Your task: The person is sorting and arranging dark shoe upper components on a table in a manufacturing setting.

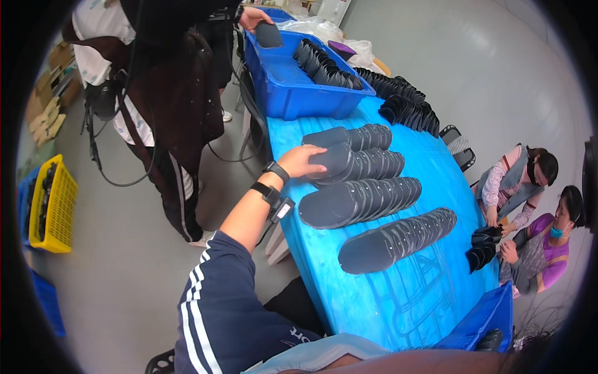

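Note:
My left hand [300, 162], with dark bands on the wrist and forearm, reaches in from the lower left. Its fingers and thumb close on the near end of a dark grey insole [337, 160], the front one of the second row from the back. Beside it lie three more fanned rows of such insoles: one row [330, 137] just behind, another row [330, 204] just in front, and the nearest row [367, 252] closest to me. The fingers' undersides are hidden. My right hand does not show.
The rows lie on a blue-covered table [423, 299]. A blue crate [311, 103] of dark pieces stands at its far end, where a co-worker's hand [254, 17] holds one. Two people [517, 181] handle black pieces at right. A yellow basket [59, 209] stands left.

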